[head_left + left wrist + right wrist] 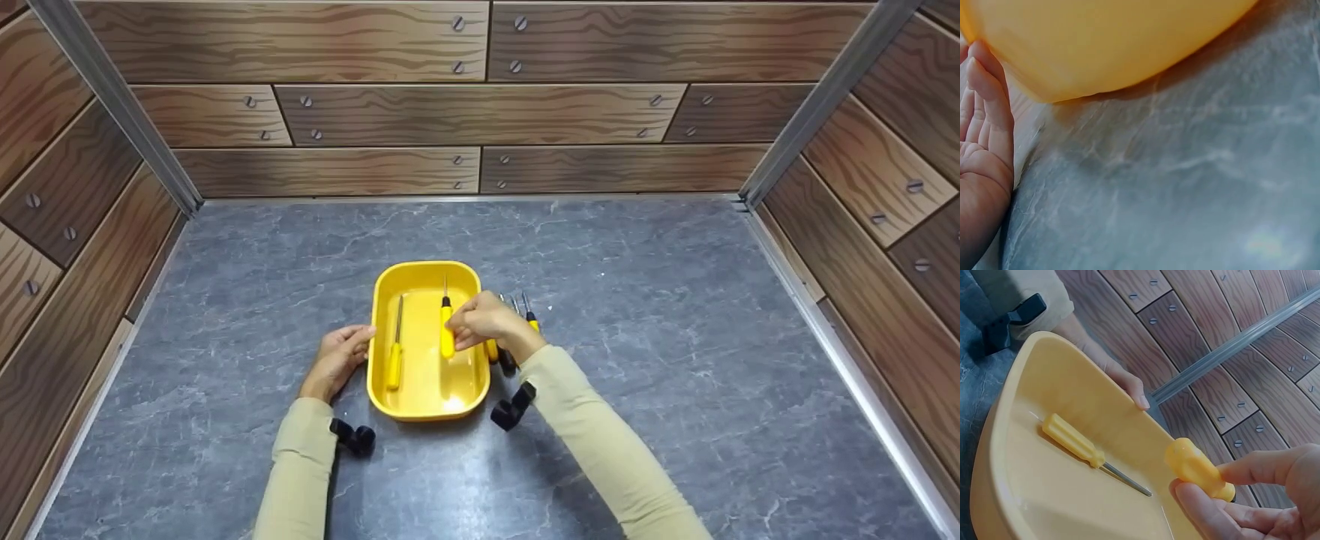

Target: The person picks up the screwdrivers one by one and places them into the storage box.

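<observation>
A deep yellow plastic tray (430, 414) stands on the grey marbled surface. My left hand (340, 358) holds its left rim, one digit over the edge and the other fingers outside the wall. Over the right half of the tray, my right hand (487, 324) pinches a screwdriver (447, 330) by its yellow handle, the thin shaft pointing away from me. In the right wrist view this handle (1193, 467) sits between thumb and fingers. Another yellow-handled screwdriver (1075, 441) lies on the tray floor along the left side.
Several more screwdrivers with yellow and black handles (532, 321) lie just right of the tray, partly hidden under my right hand and wrist. Wood-patterned panels (480, 112) wall the surface at the back and both sides. Metal strips (847, 360) run along the edges.
</observation>
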`<state>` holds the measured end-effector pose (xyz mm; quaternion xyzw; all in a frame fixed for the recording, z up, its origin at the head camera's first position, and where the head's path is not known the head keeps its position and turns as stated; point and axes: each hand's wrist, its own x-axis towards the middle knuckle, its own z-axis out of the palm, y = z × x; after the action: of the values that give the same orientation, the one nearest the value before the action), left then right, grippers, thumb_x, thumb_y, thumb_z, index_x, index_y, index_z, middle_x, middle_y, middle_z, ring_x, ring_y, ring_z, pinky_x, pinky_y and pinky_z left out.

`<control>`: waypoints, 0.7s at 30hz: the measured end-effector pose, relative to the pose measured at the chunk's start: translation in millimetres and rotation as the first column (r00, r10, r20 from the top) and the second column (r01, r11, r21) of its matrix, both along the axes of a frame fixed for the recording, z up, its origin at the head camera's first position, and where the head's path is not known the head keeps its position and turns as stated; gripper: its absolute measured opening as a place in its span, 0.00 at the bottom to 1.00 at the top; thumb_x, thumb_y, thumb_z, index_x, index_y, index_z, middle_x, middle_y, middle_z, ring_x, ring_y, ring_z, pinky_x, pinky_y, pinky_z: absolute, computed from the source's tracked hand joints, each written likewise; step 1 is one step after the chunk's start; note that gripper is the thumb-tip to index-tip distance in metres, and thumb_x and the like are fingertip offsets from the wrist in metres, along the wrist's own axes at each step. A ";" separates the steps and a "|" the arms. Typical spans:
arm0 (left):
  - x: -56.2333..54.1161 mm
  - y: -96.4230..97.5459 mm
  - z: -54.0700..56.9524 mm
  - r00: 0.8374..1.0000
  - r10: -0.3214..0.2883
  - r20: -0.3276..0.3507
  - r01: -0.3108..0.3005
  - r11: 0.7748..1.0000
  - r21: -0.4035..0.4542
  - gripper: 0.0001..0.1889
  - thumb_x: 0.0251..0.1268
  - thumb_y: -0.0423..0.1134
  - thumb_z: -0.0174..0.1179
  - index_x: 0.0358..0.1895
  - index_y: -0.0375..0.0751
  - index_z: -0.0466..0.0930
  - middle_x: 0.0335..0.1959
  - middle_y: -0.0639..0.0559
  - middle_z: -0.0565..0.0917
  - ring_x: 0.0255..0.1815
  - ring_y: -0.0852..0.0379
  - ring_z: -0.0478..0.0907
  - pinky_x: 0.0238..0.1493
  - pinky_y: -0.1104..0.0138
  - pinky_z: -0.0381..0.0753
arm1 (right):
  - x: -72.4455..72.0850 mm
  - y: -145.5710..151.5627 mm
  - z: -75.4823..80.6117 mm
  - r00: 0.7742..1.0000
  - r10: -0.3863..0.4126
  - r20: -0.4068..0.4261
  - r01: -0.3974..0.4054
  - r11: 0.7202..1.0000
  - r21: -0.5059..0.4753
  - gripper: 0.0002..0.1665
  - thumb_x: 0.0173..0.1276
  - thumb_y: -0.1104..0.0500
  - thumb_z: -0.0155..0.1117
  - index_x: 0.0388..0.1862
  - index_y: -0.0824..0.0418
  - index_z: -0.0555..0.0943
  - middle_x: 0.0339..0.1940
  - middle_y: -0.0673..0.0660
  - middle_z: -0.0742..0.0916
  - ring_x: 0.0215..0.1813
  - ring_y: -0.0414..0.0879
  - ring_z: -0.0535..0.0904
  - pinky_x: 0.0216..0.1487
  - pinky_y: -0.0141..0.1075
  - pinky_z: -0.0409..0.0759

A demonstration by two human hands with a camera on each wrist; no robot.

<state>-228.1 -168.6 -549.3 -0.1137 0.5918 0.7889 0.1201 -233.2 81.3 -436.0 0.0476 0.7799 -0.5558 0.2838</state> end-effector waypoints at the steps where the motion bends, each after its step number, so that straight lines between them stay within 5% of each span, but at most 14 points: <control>1: -0.4 -0.3 0.0 1.000 -0.001 0.002 0.001 1.000 0.000 0.05 0.65 0.32 0.56 0.36 0.37 0.81 0.21 0.57 0.83 0.22 0.66 0.76 0.26 0.77 0.77 | -0.2 -0.5 -0.2 1.000 -0.002 0.003 0.002 1.000 -0.003 0.13 0.63 0.69 0.59 0.45 0.77 0.82 0.19 0.54 0.82 0.20 0.40 0.80 0.29 0.30 0.86; 21: -0.3 -1.4 2.7 1.000 -0.012 0.014 0.012 1.000 0.013 0.05 0.66 0.32 0.56 0.38 0.35 0.81 0.18 0.57 0.78 0.20 0.66 0.72 0.25 0.78 0.74 | -8.6 -13.9 -8.4 1.000 0.006 0.029 -0.006 1.000 0.025 0.13 0.64 0.69 0.59 0.46 0.76 0.82 0.18 0.54 0.82 0.19 0.40 0.80 0.31 0.32 0.87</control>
<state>-228.4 -169.9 -546.6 -0.1151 0.5866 0.7911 0.1296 -241.8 67.4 -444.4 0.0568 0.7826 -0.5445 0.2962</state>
